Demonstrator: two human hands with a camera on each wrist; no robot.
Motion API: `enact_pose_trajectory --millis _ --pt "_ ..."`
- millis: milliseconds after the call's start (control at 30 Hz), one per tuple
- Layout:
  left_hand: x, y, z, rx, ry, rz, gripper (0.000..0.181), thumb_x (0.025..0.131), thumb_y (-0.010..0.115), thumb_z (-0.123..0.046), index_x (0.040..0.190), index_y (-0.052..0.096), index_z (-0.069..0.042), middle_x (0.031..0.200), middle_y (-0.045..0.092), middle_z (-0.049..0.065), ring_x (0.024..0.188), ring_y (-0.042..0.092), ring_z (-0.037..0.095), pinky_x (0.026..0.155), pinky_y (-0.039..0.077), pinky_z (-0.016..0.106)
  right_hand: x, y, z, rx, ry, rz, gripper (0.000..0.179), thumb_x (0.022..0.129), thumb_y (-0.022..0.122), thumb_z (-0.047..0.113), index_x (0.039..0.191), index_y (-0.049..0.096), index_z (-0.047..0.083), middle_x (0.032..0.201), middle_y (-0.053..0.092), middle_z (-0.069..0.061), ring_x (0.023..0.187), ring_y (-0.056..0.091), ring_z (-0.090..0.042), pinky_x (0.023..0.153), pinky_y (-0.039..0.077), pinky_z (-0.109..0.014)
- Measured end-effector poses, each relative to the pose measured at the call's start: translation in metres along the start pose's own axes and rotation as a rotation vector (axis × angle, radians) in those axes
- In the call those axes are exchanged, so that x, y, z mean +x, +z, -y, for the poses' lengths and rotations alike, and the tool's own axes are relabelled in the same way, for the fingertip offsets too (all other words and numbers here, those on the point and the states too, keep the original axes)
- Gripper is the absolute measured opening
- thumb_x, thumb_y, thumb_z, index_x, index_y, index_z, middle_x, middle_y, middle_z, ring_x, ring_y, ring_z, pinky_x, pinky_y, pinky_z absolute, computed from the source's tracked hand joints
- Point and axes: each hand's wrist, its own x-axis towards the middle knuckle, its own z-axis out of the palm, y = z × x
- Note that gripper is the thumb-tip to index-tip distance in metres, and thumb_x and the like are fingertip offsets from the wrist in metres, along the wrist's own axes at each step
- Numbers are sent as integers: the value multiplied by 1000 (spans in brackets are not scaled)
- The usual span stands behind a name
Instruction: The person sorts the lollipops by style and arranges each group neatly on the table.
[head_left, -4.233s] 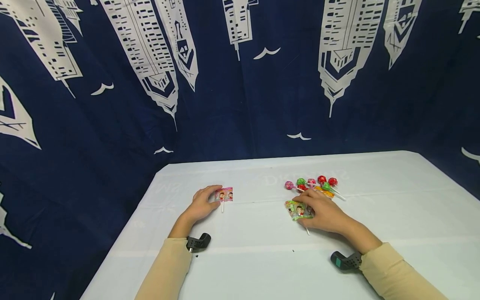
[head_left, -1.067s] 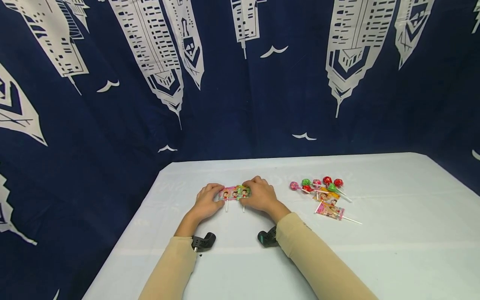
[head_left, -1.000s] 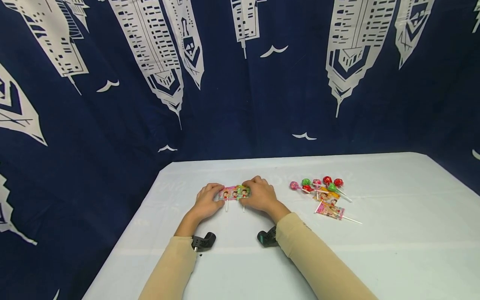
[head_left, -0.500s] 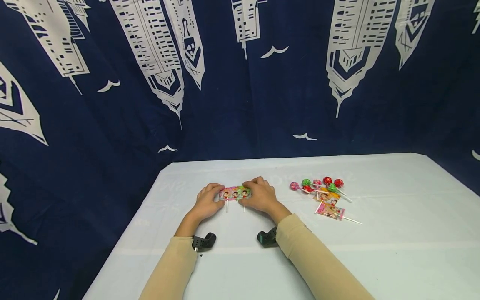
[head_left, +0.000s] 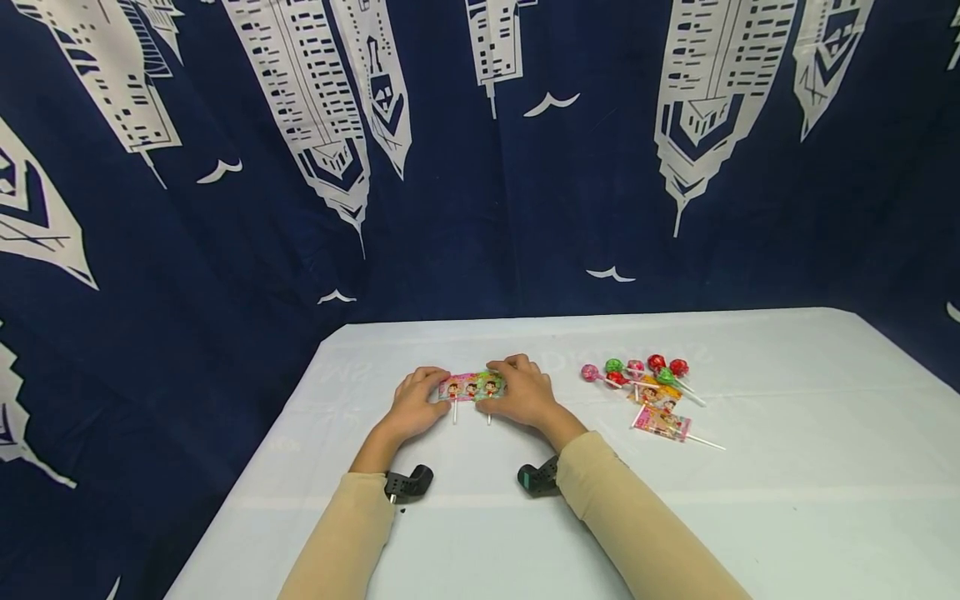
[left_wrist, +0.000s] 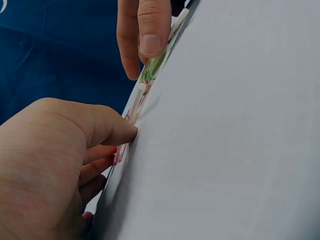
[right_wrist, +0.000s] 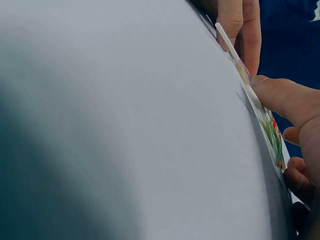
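Two flat lollipops in printed wrappers lie side by side on the white table, sticks toward me. My left hand (head_left: pixel 414 404) holds the pink-wrapped lollipop (head_left: pixel 453 388) by its left side, thumb at the lower edge and fingers at the upper edge. On the other side, my right hand (head_left: pixel 522 392) grips the green-wrapped lollipop (head_left: pixel 491 387) in the same way. The wrappers meet edge to edge between the hands. In the left wrist view the thumb (left_wrist: pixel 120 131) is beside a white stick (left_wrist: pixel 138 97). The right wrist view shows the right thumb (right_wrist: pixel 280 95) against the green lollipop's stick.
Right of my hands lies a loose pile: several round lollipops in red, green and pink (head_left: pixel 656 363), an orange flat-wrapped lollipop (head_left: pixel 658 393) and a pink flat-wrapped one (head_left: pixel 662 422). A dark blue curtain (head_left: pixel 480 250) with white buildings hangs behind the white table (head_left: pixel 465 542).
My right hand has brought the green-wrapped lollipop left from the pile to the pink one, uncovering another pink flat-wrapped lollipop. In the last second it has barely shifted. My left hand stays in place.
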Motion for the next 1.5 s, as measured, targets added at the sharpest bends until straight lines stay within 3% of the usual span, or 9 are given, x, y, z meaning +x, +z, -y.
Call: enact_pose_trajectory --millis 267,467,767,1067,1367,1500 --pt "-2 0 -1 3 -8 2 57 87 64 -18 142 54 -7 145 49 12 141 38 35 121 19 55 -6 -5 -1 69 -5 34 72 82 76 45 145 51 20 150 39 -16 135 43 -35 104 37 -54" --pt "-1 0 -1 7 -1 -1 57 86 64 -18 141 54 -6 145 49 13 140 38 36 121 19 55 -15 -11 -6 129 -61 51 72 83 76 36 146 49 16 152 35 -21 138 41 -41 107 35 -62" --pt "-3 -1 -4 1 -5 -3 57 86 64 -17 141 54 -5 145 49 13 140 38 35 121 20 55 -32 -32 -2 218 -164 74 67 87 75 26 147 47 11 152 32 -22 124 55 -35 104 46 -55" --pt "-3 -2 -4 9 -10 5 58 86 63 -17 142 54 -7 145 49 12 140 38 35 121 20 55 -53 -52 -11 191 -206 15 57 87 73 23 141 53 17 148 39 -15 119 62 -33 94 51 -52" --pt "-1 -1 -2 4 -1 -2 57 86 63 -16 142 54 -6 145 49 12 140 38 34 121 19 54 -75 -72 -23 231 -286 6 49 88 74 18 134 58 15 138 50 -13 112 60 -31 89 51 -49" --pt "-1 -1 -2 0 5 -9 57 85 62 -16 141 55 -6 144 50 13 140 38 35 121 19 55 -82 -80 -33 231 -278 11 45 88 75 17 131 61 17 136 52 -10 113 60 -32 90 51 -50"
